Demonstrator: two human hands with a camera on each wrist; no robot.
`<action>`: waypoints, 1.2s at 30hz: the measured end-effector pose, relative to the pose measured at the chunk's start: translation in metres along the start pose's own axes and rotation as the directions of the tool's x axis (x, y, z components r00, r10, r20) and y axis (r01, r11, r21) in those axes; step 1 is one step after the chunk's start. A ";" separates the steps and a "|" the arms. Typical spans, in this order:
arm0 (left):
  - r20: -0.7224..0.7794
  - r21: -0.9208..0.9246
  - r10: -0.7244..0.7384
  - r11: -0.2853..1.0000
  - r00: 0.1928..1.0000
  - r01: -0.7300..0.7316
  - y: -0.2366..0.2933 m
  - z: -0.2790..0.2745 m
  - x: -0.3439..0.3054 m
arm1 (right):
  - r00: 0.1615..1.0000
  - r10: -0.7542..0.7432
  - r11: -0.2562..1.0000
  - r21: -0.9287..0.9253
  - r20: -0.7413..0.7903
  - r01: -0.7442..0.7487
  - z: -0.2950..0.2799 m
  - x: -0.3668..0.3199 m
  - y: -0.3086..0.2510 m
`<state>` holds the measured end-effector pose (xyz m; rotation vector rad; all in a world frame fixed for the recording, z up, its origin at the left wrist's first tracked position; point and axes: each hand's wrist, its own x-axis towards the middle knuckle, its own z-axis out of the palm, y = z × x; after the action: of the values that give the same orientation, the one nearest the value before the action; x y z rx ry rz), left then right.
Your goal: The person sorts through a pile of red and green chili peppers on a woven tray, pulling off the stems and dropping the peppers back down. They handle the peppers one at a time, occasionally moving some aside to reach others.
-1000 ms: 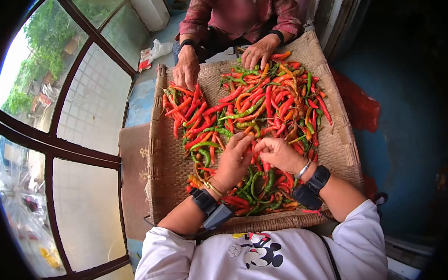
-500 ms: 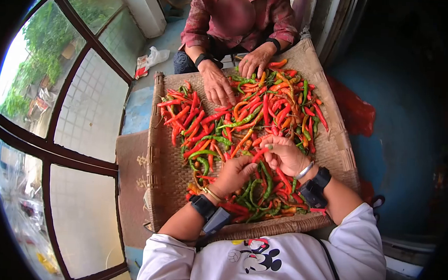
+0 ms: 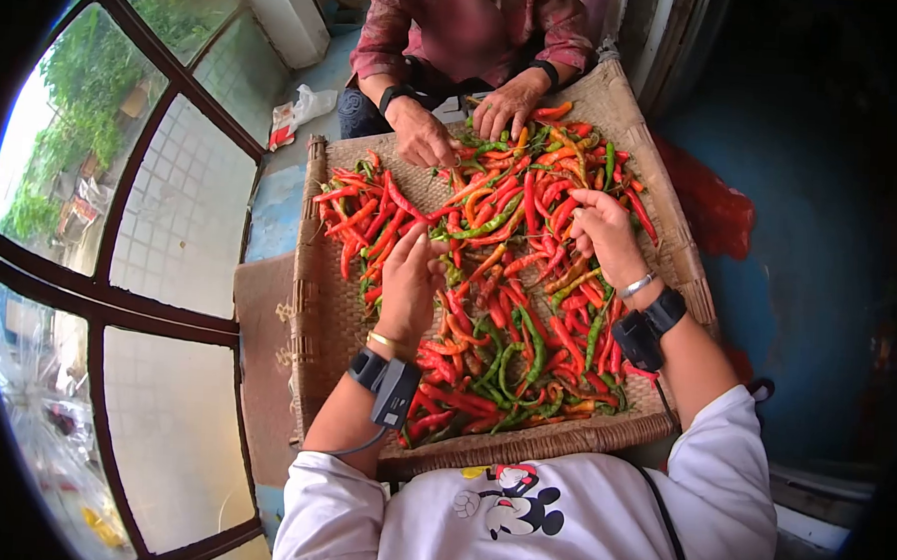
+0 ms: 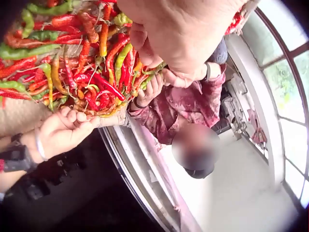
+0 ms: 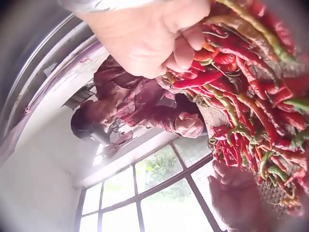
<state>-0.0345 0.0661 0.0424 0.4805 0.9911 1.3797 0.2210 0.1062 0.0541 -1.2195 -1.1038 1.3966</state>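
Note:
Red, green and orange chili peppers [image 3: 531, 329] lie heaped on a woven tray [image 3: 338, 375]. A smaller, mostly red pile [image 3: 366, 211] sits at its far left. At that pile's near edge is my left hand [image 3: 408, 283], palm inward with fingers extended, holding nothing visible. One long red chili [image 3: 404, 199] slants just beyond its fingertips. My right hand [image 3: 608, 235] reaches over the right part of the heap with bent fingers. In the right wrist view a red chili [image 5: 198, 79] lies right under those fingers; I cannot tell whether they pinch anything.
Across the tray sits another person, whose two hands [image 3: 422, 134] [image 3: 506, 107] are over the far peppers. Framed windows [image 3: 182, 198] stand on the left. A red bag [image 3: 707, 201] lies on the floor right of the tray, and a white plastic bag [image 3: 314, 104] lies behind it.
Both my hands were together at a red chili over the middle. They have parted, the left going left to the smaller pile, the right forward and right. The other person's left-side hand shifted inward, then back slightly.

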 end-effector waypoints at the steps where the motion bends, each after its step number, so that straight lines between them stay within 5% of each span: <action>1: 0.056 0.088 0.059 0.994 0.997 -0.064 0.003 0.004 0.008 | 1.000 -0.025 1.000 -0.006 0.006 0.025 0.000 0.004 -0.002; 12: 0.085 0.246 0.055 0.966 0.995 -0.075 0.009 0.030 0.034 | 0.992 -0.095 0.992 -0.086 -0.083 0.088 -0.018 0.018 0.010; 15: 0.109 0.274 0.009 0.961 0.994 -0.039 0.005 0.032 0.026 | 0.920 -0.386 0.750 -0.602 -0.063 0.273 -0.023 0.020 0.015; 26: 0.297 0.343 -0.189 0.936 0.936 0.081 -0.005 0.029 -0.033 | 0.865 -0.492 0.487 -0.792 0.099 0.368 -0.015 0.005 0.017; 28: 0.293 0.375 -0.195 0.924 0.936 0.075 -0.009 0.025 -0.042 | 0.773 -0.555 0.221 -0.841 0.309 0.494 -0.015 0.000 0.019; 34: 0.321 0.501 -0.224 0.864 0.920 0.035 -0.032 0.004 -0.046 | 0.828 -0.373 0.068 -0.878 0.418 0.474 -0.008 -0.011 0.024; 36: 0.295 0.664 -0.333 0.746 0.896 0.059 -0.039 0.003 -0.049 | 0.823 -0.371 0.007 -0.885 0.430 0.466 -0.006 -0.010 0.030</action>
<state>-0.0038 0.0131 0.0277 1.0925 1.1213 0.6621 0.2252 0.0920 0.0258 -1.4252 -2.4153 -0.0157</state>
